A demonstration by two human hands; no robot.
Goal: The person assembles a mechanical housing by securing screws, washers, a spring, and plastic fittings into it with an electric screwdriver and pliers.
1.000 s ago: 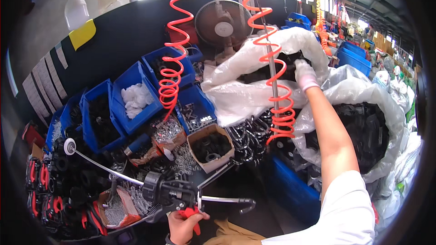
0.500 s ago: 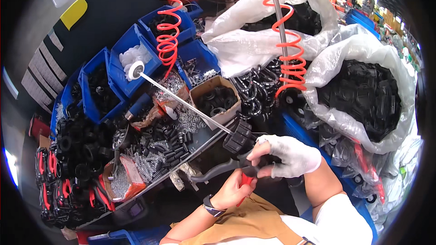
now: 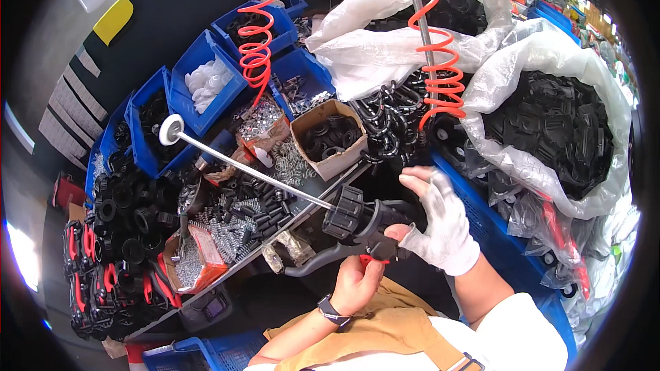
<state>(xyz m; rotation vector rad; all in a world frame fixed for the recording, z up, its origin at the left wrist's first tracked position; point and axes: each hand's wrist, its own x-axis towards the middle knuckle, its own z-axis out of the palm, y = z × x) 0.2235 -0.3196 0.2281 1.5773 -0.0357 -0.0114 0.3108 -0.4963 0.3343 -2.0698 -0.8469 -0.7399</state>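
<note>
I hold a black sprayer head (image 3: 357, 218) with a long thin metal rod (image 3: 247, 168) that ends in a white round disc (image 3: 170, 129) at the upper left. My right hand (image 3: 436, 223), in a white glove, grips the black body from the right. My bare left hand (image 3: 356, 280), with a dark watch on the wrist, pinches the grey handle and a small red part (image 3: 366, 259) underneath it. Both hands meet just above my lap.
Blue bins (image 3: 206, 86) of white and black parts line the bench, with a cardboard box (image 3: 330, 139) of black rings, loose springs and screws. Two red coiled air hoses (image 3: 256, 48) hang down. Clear bags (image 3: 550, 117) of black parts fill the right side.
My right hand came down from the hanging hose to the sprayer head. The assembly has turned, so its rod now points up and left, and the view has moved closer.
</note>
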